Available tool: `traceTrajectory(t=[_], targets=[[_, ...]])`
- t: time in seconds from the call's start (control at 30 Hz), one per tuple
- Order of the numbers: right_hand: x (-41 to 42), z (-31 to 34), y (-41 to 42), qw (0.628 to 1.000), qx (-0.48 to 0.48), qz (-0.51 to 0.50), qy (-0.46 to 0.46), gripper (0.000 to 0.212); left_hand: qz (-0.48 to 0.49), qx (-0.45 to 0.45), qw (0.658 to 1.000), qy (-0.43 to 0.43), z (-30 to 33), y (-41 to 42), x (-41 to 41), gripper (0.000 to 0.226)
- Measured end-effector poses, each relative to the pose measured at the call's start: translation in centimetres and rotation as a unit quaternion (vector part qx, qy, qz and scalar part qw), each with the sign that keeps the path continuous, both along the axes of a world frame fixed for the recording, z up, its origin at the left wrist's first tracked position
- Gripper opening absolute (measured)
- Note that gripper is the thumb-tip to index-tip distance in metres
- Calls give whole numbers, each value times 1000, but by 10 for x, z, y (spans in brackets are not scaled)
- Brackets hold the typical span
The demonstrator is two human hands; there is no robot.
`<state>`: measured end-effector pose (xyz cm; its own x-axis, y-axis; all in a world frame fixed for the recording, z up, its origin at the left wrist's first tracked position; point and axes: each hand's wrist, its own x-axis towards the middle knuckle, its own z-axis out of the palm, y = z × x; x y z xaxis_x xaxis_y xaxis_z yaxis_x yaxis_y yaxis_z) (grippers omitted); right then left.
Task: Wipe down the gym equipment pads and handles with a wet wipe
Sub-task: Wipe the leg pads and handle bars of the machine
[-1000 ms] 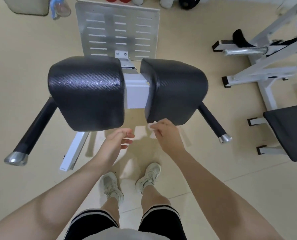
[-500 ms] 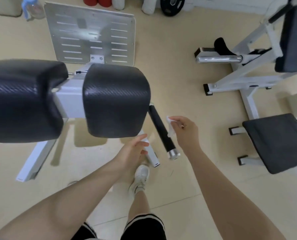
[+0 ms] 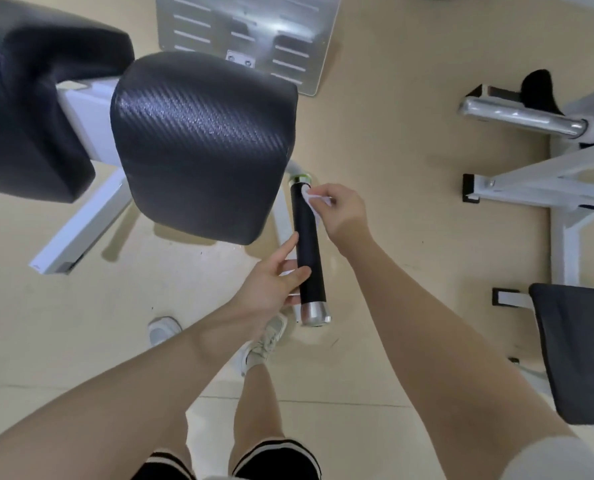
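Two black carbon-pattern pads sit on a white frame: the right pad in the middle, the left pad at the left edge. A black handle with a silver end cap sticks out toward me beside the right pad. My right hand pinches a white wet wipe against the handle's far end. My left hand reaches to the handle's near part, thumb and fingers spread either side of it and touching its left side.
A slotted metal foot plate stands behind the pads. A white bench frame with a chrome bar and a black seat pad fills the right. My feet in white shoes stand below the handle on beige floor.
I have stepped right and closer. My right hand carried the wipe from the right pad's front edge onto the handle's far end. My left hand rose to the handle's near part.
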<state>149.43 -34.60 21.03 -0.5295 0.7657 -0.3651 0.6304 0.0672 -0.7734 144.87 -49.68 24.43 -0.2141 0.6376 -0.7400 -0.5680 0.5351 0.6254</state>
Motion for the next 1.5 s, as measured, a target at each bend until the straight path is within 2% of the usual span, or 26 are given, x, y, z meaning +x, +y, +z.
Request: traceTrajectory(t=[0.1,0.27,0.4,0.47,0.53,0.6,0.67,0.77,0.83,0.87,0.97,1.0,1.07,1.1,1.13,1.17,1.2,1.23,1.3,1.37,1.43,1.5], targets=[[24,11,-12,998,4,51,25,10,-22,-13,1000,-9,7,1,-3,57],[66,43,-44,990,-116,71,-22,11,-42,-48,997,-32,14,3,-9,62],[85,65,-50,974,-106,192,-62,10,-47,-53,997,-16,18,4,-6,62],[77,70,-41,972,-77,212,-58,12,-43,-56,997,-20,17,4,-7,59],[54,70,-26,985,23,168,-37,15,-29,-61,997,-42,14,4,-10,52],[22,59,-11,978,124,166,-26,19,-18,-63,996,-53,10,3,-15,46],[-8,44,2,962,153,209,-85,25,-10,-67,997,-31,6,4,-20,39],[-29,25,12,926,188,287,-159,28,35,-91,995,-6,3,2,-26,29],[-31,20,11,888,206,364,-192,26,65,-115,991,-10,0,-3,-28,21],[-29,23,9,871,199,397,-210,24,70,-128,989,-12,-2,-6,-28,20],[-15,49,-8,863,109,438,-227,15,66,-153,986,-20,-5,-11,-26,27],[-10,60,-16,844,99,474,-230,16,61,-156,986,-25,-4,-12,-25,28],[2,81,-34,740,165,597,-264,25,47,-155,986,-34,-2,-12,-21,27],[11,87,-41,705,173,637,-260,28,43,-152,987,-39,0,-11,-19,26],[18,91,-46,687,161,662,-254,28,40,-147,988,-42,1,-9,-18,27],[24,91,-49,700,134,665,-224,27,36,-138,989,-45,3,-7,-18,29],[25,92,-47,730,98,647,-196,26,29,-127,991,-43,6,-5,-18,31],[26,90,-43,777,77,602,-167,26,19,-111,993,-37,8,-3,-19,34],[21,76,-24,892,89,423,-131,27,-11,-64,998,-13,12,0,-19,40],[11,49,-1,975,111,171,-93,23,-37,-17,999,12,12,-1,-16,45],[2,21,12,998,29,-31,-43,20,-66,9,997,46,9,-4,-10,47],[-4,0,9,989,-89,-117,-4,16,-77,23,994,73,6,-6,-4,54]])
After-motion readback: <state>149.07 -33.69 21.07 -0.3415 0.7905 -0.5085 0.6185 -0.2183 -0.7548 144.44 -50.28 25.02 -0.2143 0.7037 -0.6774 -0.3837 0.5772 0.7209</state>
